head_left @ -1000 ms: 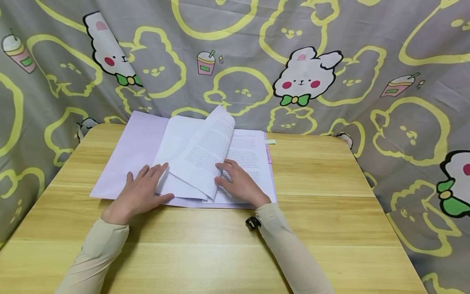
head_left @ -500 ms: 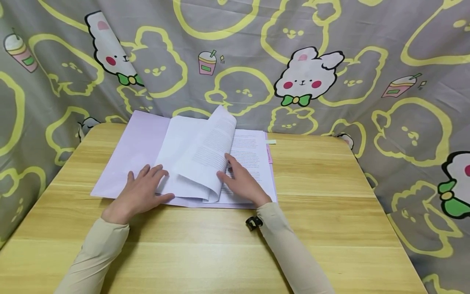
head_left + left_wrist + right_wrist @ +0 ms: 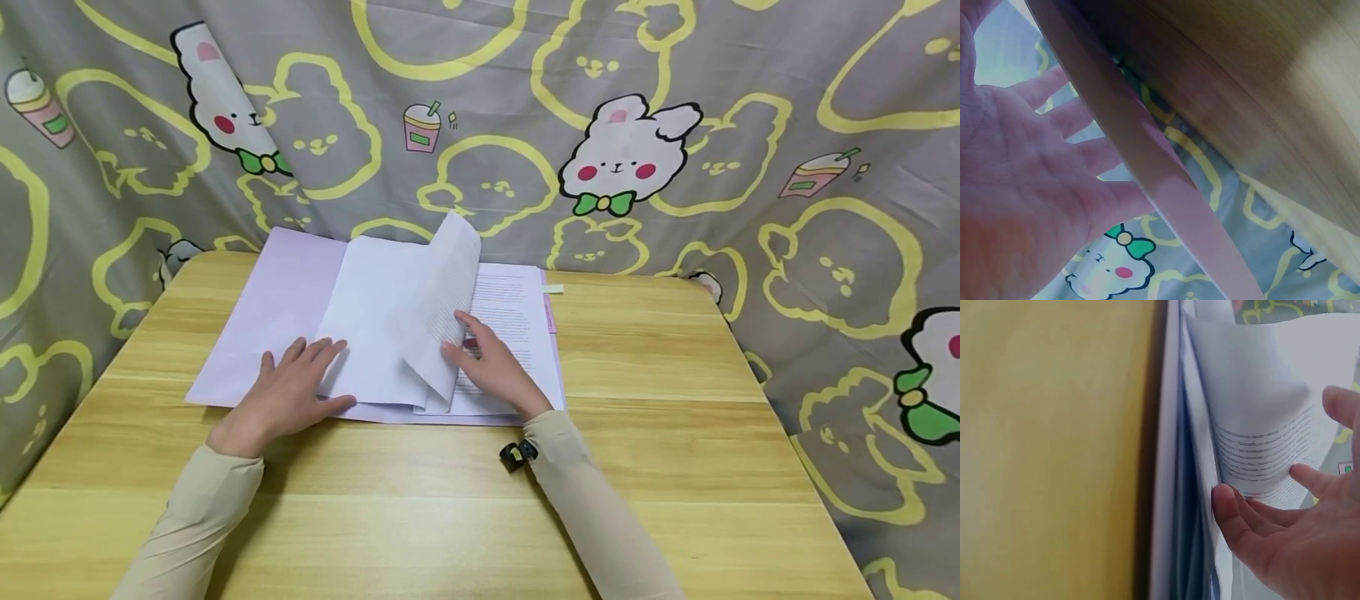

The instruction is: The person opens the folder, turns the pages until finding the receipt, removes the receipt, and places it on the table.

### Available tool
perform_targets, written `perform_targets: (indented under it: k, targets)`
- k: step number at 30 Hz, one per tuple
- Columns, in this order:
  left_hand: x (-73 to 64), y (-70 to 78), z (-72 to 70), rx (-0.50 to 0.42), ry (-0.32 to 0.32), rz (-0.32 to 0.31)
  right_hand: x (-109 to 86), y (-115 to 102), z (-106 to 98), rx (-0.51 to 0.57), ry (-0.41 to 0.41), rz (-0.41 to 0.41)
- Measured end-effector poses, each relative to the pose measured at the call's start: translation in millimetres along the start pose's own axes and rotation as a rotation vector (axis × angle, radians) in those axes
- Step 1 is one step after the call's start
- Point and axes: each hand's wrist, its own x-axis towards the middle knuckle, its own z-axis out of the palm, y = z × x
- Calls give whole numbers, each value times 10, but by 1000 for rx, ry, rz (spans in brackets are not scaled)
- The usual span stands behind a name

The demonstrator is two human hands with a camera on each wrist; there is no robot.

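A lilac folder (image 3: 262,308) lies spread on the wooden table with a stack of white sheets inside. One printed sheet (image 3: 442,325) bends up in a curl over the pages, its top corner raised. My right hand (image 3: 491,362) is at this curl, fingers spread and fingertips against the paper. In the right wrist view the printed sheet (image 3: 1266,444) bows in front of the right hand's fingertips. My left hand (image 3: 288,392) rests on the folder's lower left part, fingers apart and thumb along the front edge. The left wrist view shows its open palm (image 3: 1029,169) beside the folder's edge.
Printed pages (image 3: 513,325) lie flat on the right side, with a pale green tab (image 3: 553,289) and a pink tab (image 3: 549,316) sticking out. The table (image 3: 645,475) reaches back to a grey patterned curtain (image 3: 495,100). A black band (image 3: 517,455) hangs by the right sleeve.
The curled sheet's lower left corner has swept to the right, baring more of the blank page under it. My right hand shifted slightly right and away; the left hand stayed in place.
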Motion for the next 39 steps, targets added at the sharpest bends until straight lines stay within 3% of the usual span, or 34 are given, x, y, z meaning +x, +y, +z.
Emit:
perform_targets:
  k: [17,26,31,37,39]
  targets:
    - [3,-17,-58,-123,70,-13,-62,-78,120,-180,-138,-210]
    - [-20,-144,-207,-268,150,85,-95,-132,144,-200,-183,-210]
    - [-87,-203,-318,-281,140,55,-127,-159,171,-249,-211,-210]
    - [-182,-236,-421,-266,93,100,-152,-175,219,-335,-232,-205]
    - [-191,-207,-427,-223,76,103,-154,-178,230,-359,-242,-212]
